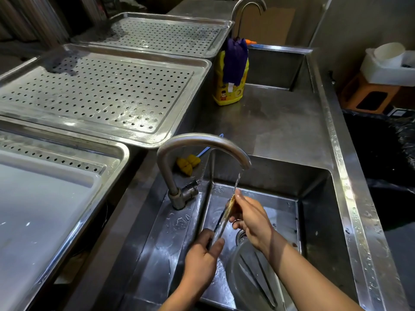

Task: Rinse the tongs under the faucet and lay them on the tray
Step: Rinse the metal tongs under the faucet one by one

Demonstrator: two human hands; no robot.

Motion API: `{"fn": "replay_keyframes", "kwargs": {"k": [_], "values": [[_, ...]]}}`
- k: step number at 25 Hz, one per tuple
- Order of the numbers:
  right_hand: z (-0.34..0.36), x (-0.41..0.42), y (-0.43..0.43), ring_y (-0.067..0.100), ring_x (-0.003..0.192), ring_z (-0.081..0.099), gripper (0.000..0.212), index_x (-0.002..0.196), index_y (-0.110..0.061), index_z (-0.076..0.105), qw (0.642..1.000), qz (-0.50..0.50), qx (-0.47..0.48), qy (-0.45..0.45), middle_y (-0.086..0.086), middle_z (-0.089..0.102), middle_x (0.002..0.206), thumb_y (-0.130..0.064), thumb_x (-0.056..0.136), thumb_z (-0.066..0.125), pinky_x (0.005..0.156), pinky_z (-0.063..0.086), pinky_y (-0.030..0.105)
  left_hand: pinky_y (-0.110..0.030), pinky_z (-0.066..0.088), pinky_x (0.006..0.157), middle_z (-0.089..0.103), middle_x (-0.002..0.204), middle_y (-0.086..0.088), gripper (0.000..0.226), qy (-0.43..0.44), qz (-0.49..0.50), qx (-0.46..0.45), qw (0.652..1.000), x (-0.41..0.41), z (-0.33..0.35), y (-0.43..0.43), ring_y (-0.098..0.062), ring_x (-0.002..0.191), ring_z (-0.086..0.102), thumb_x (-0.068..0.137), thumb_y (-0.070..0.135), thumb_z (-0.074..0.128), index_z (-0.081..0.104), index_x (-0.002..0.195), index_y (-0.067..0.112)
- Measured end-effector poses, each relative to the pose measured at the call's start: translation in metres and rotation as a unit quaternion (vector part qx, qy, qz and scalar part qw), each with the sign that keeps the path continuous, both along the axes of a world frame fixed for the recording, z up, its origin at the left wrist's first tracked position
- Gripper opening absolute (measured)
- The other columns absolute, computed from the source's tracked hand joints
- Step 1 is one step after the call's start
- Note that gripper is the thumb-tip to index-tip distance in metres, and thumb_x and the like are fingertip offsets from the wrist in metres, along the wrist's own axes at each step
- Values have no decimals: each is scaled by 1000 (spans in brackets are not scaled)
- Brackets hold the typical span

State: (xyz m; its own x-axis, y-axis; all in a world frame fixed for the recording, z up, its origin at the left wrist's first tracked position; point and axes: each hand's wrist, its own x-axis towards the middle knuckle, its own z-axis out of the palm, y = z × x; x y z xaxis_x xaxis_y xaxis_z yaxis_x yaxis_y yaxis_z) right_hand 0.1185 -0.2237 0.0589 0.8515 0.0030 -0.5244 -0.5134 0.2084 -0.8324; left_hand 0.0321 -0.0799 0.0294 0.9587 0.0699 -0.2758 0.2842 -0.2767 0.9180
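Note:
Slim metal tongs (pixel 222 223) slant up through the near sink (pixel 314 198), their tips under the thin stream running from the curved faucet (pixel 202 141). My left hand (pixel 203 254) is closed around the lower handle end. My right hand (pixel 250 217) pinches the upper end near the tips, right where the water lands. A perforated steel tray (pixel 94 93) lies to the upper left of the faucet, with a second one (pixel 166 34) behind it and a third (pixel 67 151) at the near left.
A clear bowl (pixel 251 274) with utensils sits in the sink below my right forearm. A yellow sponge brush (pixel 188 163) lies behind the faucet. A yellow soap bottle (pixel 229 86) under a purple cloth stands on the counter. A white board (pixel 33 209) covers the near left tray.

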Motion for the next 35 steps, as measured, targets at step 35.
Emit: {"fn": "replay_keyframes", "kwargs": {"k": [35], "values": [[-15,10,-1,13,52,59,4,95,-2,64,998,58,30,-7,7,63,67,-5,92,64,42,45,24,-23,34,50,45,47,5,21,56,26,-14,998,27,-8,2,-10,48,41,87,20,69,58,72,9]]}}
